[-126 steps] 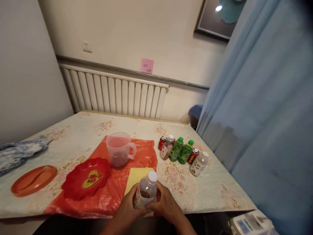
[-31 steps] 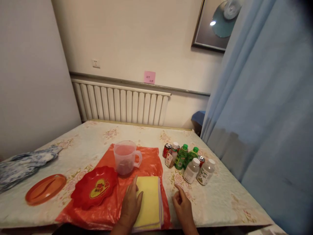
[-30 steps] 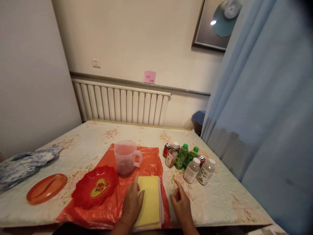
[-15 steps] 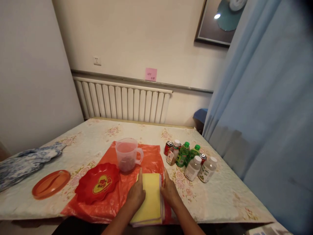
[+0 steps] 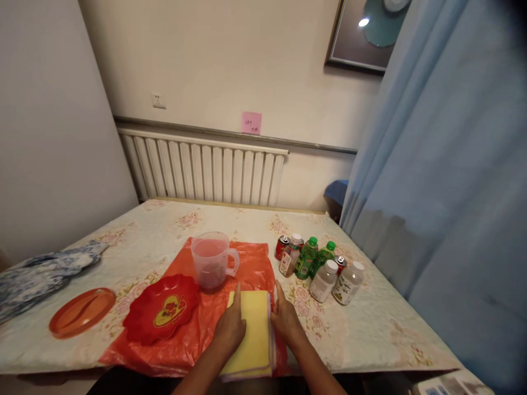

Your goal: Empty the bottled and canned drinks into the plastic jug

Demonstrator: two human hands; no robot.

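A stack of yellow cloths (image 5: pixel 252 334) lies on a red plastic bag (image 5: pixel 193 323) near the table's front edge. My left hand (image 5: pixel 231 326) rests on the stack's left edge, fingers stretched forward. My right hand (image 5: pixel 285 321) lies flat against the stack's right edge, fingers also extended. Neither hand holds anything. Just behind the stack stands a clear plastic jug (image 5: pixel 211 259) with dark bits at its bottom. A red scalloped dish (image 5: pixel 162 308) sits on the bag to the left.
Several bottles and cans (image 5: pixel 319 266) cluster at the right of the table (image 5: pixel 370 334). An orange oval plate (image 5: pixel 81 311) and a blue patterned cloth (image 5: pixel 39 271) lie at the left. A radiator (image 5: pixel 201 170) runs behind, a blue curtain (image 5: pixel 448 181) hangs at right.
4.2 s ago both hands held a white-capped bottle; it now stands with the others at right. In the last second my right hand moved left onto the yellow stack's edge.
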